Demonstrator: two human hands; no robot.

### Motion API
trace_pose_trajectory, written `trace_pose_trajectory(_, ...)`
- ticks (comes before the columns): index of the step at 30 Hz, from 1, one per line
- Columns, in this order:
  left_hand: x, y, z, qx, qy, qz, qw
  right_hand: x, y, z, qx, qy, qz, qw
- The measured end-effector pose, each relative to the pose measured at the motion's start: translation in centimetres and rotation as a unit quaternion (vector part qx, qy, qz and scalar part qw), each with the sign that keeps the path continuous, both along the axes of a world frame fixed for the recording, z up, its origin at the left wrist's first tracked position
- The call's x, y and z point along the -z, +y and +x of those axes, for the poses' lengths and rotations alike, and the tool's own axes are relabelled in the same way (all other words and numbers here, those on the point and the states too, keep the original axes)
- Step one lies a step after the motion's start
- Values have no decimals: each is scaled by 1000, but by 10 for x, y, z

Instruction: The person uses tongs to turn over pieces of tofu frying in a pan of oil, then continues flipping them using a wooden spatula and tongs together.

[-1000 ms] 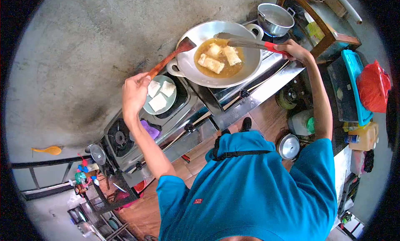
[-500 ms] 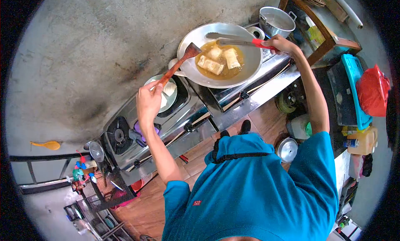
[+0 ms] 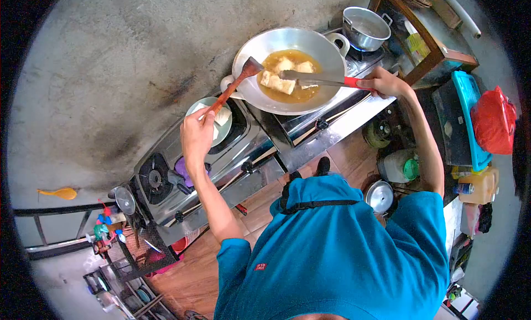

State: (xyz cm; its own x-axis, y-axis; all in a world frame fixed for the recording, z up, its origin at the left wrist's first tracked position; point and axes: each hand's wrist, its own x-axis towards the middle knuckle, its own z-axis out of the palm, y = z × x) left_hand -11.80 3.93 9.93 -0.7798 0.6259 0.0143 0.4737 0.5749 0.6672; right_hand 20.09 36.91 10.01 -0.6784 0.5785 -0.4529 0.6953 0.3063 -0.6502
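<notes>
My left hand (image 3: pixel 197 133) is closed round the handle of a wooden spatula (image 3: pixel 238 81), whose flat blade overlaps the left side of a big metal wok (image 3: pixel 326 93). In the wok, several pale golden slabs of food (image 3: pixel 277 83) sit in bubbling yellow-brown oil (image 3: pixel 293 96). My right hand (image 3: pixel 385 82) grips the red handle of metal tongs (image 3: pixel 315 78), which reach in from the right. Their tips are over the slabs in the middle and partly hide the right-hand one. Below my left hand's spatula, a pale green plate (image 3: pixel 225 133) carries white pieces.
Right of the wok, a metal pot (image 3: pixel 366 29) stands over a blue flame. The steel stove (image 3: pixel 232 165) runs along the grey wall, with a bare burner (image 3: pixel 156 178) and a purple cloth (image 3: pixel 185 169) at left. A wood-framed cabinet (image 3: pixel 423 40) stands at the right.
My right hand has moved slightly right and down, and the tongs have swung from the upper part of the wok down over the food. My left hand and spatula have hardly moved.
</notes>
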Motion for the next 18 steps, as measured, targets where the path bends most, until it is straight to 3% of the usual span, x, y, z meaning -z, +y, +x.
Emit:
trace_pose_trajectory(10, 11, 21, -12, 25, 27, 21, 999, 17, -3, -4, 26, 32, 48, 998)
trace_pose_trajectory(12, 11, 30, -15, 23, 33, 2, 999, 30, 3, -4, 43, 84, 24, 995)
trace_pose_trajectory(18, 4, 61, -16, 58, 79, -73, 992, 78, 35, -6, 74, 69, -60, 993)
